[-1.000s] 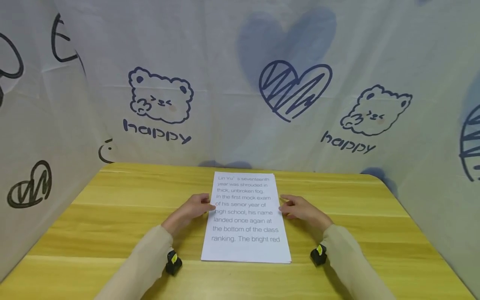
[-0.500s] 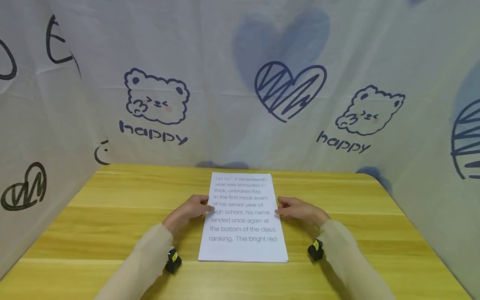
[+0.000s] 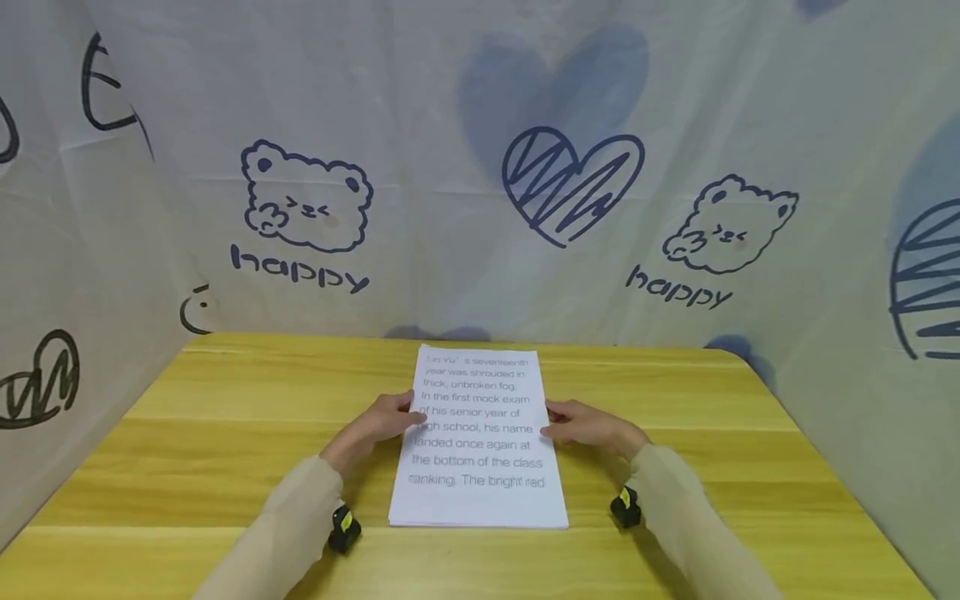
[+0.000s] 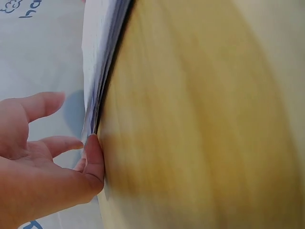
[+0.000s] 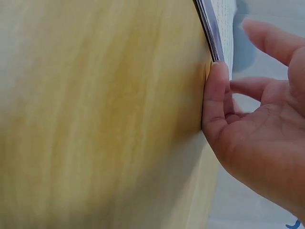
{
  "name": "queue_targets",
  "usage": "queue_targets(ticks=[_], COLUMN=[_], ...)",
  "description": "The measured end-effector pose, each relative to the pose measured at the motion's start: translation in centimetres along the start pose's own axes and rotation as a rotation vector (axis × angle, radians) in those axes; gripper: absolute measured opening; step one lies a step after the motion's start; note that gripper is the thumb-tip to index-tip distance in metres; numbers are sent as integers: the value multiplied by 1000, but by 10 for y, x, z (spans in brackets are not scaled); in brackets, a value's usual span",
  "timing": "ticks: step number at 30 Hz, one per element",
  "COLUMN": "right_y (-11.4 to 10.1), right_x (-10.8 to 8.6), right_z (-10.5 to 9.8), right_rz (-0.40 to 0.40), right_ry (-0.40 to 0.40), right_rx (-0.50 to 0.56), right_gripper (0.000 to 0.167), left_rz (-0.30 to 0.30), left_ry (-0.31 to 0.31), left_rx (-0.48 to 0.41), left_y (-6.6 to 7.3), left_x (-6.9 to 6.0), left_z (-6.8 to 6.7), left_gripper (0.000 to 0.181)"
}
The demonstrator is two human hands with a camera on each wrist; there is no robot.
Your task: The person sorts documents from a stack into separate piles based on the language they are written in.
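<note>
In the head view, a stack of white printed paper sheets (image 3: 480, 504) lies on the wooden table between the two hands. The left hand (image 3: 386, 418) is at its left edge, thumb reaching over the top page. At the opposite edge, the right hand (image 3: 590, 425) reaches in with its thumb over the margin. In the left wrist view, the lower fingers of the left hand (image 4: 40, 162) touch the stack's side (image 4: 108, 52), while the thumb stands apart from the page. Similarly, the right hand (image 5: 259, 107) touches the side of the stack (image 5: 209, 28), its thumb raised.
The yellow wood-grain table (image 3: 225, 467) extends to both sides of the stack. Behind it hangs a pale cloth (image 3: 442, 275) printed with bears, hearts and lettering. Black devices sit on the left wrist (image 3: 345, 529) and the right wrist (image 3: 626, 507).
The right hand has come in against the stack, and its thumb now overlaps the page edge. The left hand stays at its edge. The whole view has shifted slightly.
</note>
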State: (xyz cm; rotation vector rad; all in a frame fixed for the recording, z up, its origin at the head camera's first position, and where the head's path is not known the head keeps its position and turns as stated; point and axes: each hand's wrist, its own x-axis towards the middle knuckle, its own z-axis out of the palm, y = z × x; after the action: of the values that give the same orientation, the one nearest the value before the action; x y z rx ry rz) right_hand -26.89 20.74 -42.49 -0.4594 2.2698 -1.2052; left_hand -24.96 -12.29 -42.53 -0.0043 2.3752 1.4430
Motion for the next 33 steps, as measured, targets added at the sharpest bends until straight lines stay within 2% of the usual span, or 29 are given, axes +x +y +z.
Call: queue_targets(ticks=[5,11,13,16,19,22,26,28,30,33], right_y=[0,-3,-5,-8,-11,-11,-8,-8,-8,-11], right_x=[1,1,1,0,2,6,9,10,12,13], right_z=[5,7,6,2,-1,0,5,8,11,15], right_rz=[32,51,41,71,126,157,138,102,71,51], right_ry=[37,66,48,57,99,177,304,362,407,455], right_rx=[7,-2,30,78,123,148,165,175,184,212], right_gripper=[55,57,56,58,59,57,49,45,42,41], left_rz=[32,16,9,-14,-42,-46,19,78,118,137], left_ry=[-5,-1,5,18,41,74,131,156,166,162], left_rx=[-18,-15,-18,-15,15,86,222,257,249,184], left_y=[-2,-2,-2,-1,2,5,8,9,10,13], left_x=[-3,-4,-4,-2,1,4,5,6,5,5], left_z=[-2,-4,-4,-4,-2,1,2,2,1,0], left_gripper=[57,61,61,62,63,63,60,56,52,49])
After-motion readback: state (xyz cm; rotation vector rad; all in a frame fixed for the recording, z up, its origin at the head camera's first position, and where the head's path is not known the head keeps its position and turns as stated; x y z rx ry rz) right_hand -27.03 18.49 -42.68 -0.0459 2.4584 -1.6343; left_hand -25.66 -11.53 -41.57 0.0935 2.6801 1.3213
